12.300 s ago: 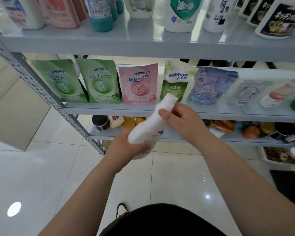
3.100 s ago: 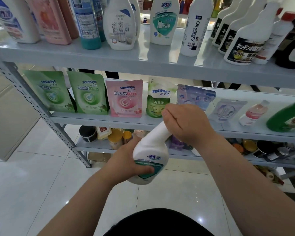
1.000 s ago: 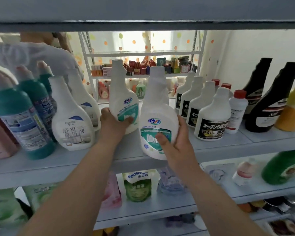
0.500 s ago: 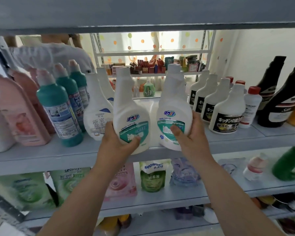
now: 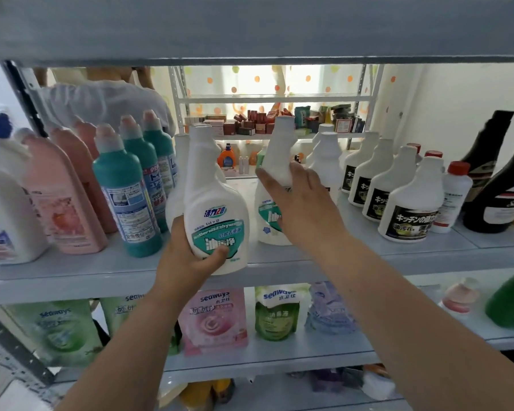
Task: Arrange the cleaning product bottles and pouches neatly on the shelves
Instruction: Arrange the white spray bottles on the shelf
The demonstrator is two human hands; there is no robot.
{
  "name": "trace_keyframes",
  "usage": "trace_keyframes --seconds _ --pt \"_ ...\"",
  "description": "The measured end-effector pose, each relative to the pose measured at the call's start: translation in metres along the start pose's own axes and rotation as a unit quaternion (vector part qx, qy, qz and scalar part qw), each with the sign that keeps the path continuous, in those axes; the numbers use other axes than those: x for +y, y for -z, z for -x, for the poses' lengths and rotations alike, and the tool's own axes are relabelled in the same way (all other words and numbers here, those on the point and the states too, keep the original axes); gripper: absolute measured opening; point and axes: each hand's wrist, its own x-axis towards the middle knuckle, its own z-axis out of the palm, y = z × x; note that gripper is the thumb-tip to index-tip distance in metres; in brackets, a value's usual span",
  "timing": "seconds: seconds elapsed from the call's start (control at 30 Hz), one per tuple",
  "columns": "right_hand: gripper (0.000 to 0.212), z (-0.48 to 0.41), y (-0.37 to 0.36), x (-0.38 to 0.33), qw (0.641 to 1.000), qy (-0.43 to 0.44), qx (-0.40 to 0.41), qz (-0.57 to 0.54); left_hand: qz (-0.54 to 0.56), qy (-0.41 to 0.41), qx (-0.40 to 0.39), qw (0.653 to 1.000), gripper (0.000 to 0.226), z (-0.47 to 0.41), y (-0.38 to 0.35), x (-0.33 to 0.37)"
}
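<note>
Right teal-label bottle now set back on shelf, right hand clasping neck; left hand gripping left teal-label bottle, likely next.

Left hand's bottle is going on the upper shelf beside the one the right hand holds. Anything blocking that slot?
Nothing visible. The shelf shows bare between the held bottle in the left hand and the standing bottle in the right hand. Another white bottle close behind-left may limit pushing back.

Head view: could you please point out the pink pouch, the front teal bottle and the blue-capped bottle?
pink pouch point(image 5: 215, 318), head view, on its front panel
front teal bottle point(image 5: 116, 170), head view, on its shoulder
blue-capped bottle point(image 5: 3, 188), head view, on its white body
</note>
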Motion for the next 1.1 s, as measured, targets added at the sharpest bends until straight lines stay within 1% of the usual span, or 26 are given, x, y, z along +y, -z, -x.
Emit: trace_keyframes --seconds 0.1,0.23,0.37,0.47,0.57,0.6,0.67,0.73,0.8,0.87,0.93,0.97,1.0,1.03,1.1 --pt "0.086 -0.021 -0.006 -0.008 1.0 0.009 -0.029 -0.002 0.012 0.002 0.003 1.0 0.066 0.0 -0.001 -0.003" --pt "0.098 -0.049 -0.024 -0.014 0.998 -0.01 -0.058 -0.019 0.032 0.002 -0.002 0.999 0.063 -0.001 0.0 -0.004" --pt "0.097 -0.069 -0.036 -0.011 0.997 0.009 -0.072 -0.036 0.034 0.001 -0.005 0.999 0.063 -0.002 0.0 -0.003" --pt "0.097 -0.071 -0.044 -0.009 0.995 0.021 -0.082 -0.048 0.036 0.004 -0.009 0.999 0.064 -0.002 0.001 -0.005" --pt "0.098 -0.055 -0.049 -0.012 0.993 0.011 -0.078 -0.085 0.032 0.003 -0.012 0.999 0.063 -0.001 0.001 -0.005" --pt "0.094 -0.043 -0.047 -0.014 0.992 0.0 -0.075 -0.102 0.033 0.003 -0.012 0.999 0.063 -0.002 0.002 -0.005" --pt "0.081 -0.012 -0.046 -0.018 0.987 -0.025 -0.07 -0.14 0.039 0.003 -0.014 0.999 0.062 -0.002 0.003 -0.007" --pt "0.06 0.022 -0.045 -0.022 0.979 -0.035 -0.098 -0.177 0.052 0.009 -0.021 0.998 0.062 -0.002 0.004 -0.008" --pt "0.043 0.05 -0.044 -0.027 0.975 -0.028 -0.126 -0.182 0.061 0.015 -0.025 0.998 0.061 0.0 0.006 -0.006" --pt "0.038 0.069 -0.043 -0.033 0.98 -0.002 -0.12 -0.162 0.07 0.02 -0.027 0.997 0.058 0.003 0.008 -0.001" --pt "0.041 0.083 -0.042 -0.035 0.976 0.021 -0.134 -0.17 0.078 0.024 -0.03 0.996 0.056 0.009 0.012 0.008" --pt "0.044 0.088 -0.038 -0.035 0.967 0.014 -0.154 -0.203 0.082 0.025 -0.031 0.996 0.056 0.015 0.014 0.012" --pt "0.048 0.093 -0.031 -0.036 0.949 -0.012 -0.175 -0.263 0.085 0.025 -0.029 0.996 0.056 0.023 0.016 0.018" --pt "0.05 0.099 -0.022 -0.037 0.92 -0.05 -0.188 -0.34 0.083 0.025 -0.028 0.996 0.056 0.034 0.018 0.022" --pt "0.05 0.112 -0.005 -0.045 0.834 -0.114 -0.179 -0.509 0.081 0.025 -0.035 0.996 0.058 0.062 0.02 0.024"
